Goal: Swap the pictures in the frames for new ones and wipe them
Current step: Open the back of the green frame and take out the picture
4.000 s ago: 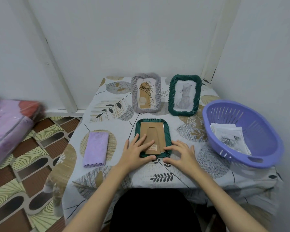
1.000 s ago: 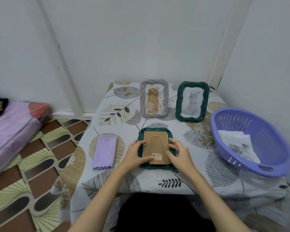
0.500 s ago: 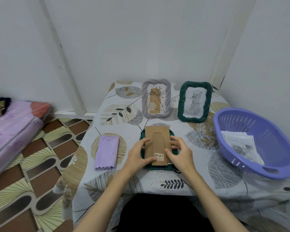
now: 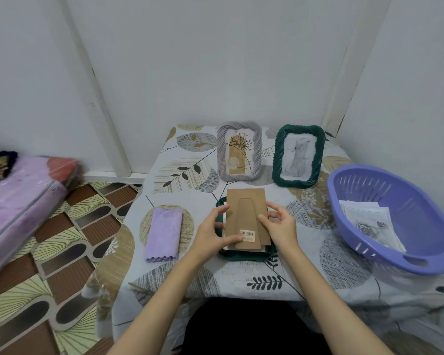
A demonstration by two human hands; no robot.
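Above the face-down green woven frame (image 4: 244, 256) on the table (image 4: 318, 278), a brown cardboard backing board (image 4: 245, 213) with an unreadable barcode sticker (image 4: 247, 235) is held in the grip of left hand (image 4: 212, 235) and right hand (image 4: 280, 228), fingers curled on its side edges.

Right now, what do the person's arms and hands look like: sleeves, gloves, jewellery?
Both forearms are bare to the frame's lower edge, with no sleeves visible. The left hand and right hand wear no gloves, and no rings, watch or bracelets show.
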